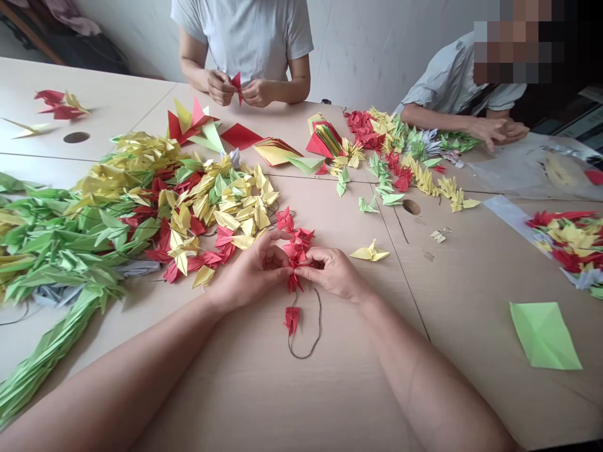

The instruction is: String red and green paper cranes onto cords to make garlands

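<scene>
Between my hands, at the middle of the table, is a short string of red origami cranes [298, 245] threaded close together. My left hand [264, 267] pinches its lower end from the left, thumb and fingers closed. From the right, my right hand [332, 273] pinches the same spot, fingertips nearly touching the left thumb. Below them a dark thread [304, 356] loops over the tabletop, with a single red folded paper piece [292, 320] on it. A yellow paper crane [370, 252] lies to the right of my right hand.
A large heap of strung green, yellow and red cranes [141, 201] covers the left side. A green paper square [545, 336] lies at right. Across the table, one person [245, 37] holds a red paper piece; another person's hands [497, 130] are at the right, by more cranes [400, 147].
</scene>
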{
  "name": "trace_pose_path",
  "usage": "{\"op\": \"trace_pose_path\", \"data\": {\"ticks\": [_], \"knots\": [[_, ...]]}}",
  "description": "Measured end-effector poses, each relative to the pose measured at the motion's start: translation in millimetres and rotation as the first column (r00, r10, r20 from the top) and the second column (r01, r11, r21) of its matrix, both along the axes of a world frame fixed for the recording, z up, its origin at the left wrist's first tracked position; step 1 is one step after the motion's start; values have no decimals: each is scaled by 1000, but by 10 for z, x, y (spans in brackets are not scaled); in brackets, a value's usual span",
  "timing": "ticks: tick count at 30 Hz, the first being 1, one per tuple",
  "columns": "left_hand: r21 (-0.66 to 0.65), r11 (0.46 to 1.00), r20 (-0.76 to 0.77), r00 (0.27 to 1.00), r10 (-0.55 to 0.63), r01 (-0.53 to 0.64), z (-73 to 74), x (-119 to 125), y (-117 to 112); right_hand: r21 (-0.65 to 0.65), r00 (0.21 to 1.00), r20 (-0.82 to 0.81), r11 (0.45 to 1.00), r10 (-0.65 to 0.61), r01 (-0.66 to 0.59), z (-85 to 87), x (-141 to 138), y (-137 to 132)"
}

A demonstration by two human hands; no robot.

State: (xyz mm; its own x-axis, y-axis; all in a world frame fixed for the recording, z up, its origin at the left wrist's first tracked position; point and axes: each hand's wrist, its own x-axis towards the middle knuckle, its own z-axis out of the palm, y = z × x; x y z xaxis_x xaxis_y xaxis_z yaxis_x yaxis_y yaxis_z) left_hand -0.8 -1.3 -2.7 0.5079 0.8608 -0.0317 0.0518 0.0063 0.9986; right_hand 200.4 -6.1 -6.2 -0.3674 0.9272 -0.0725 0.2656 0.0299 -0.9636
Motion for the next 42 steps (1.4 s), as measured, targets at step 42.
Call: {"op": "trace_pose_path", "data": {"ticks": [42], "knots": [[-136, 985, 57, 991, 119, -110, 1, 11, 31, -36, 985, -119, 992, -122, 119, -10, -44, -14]]}}
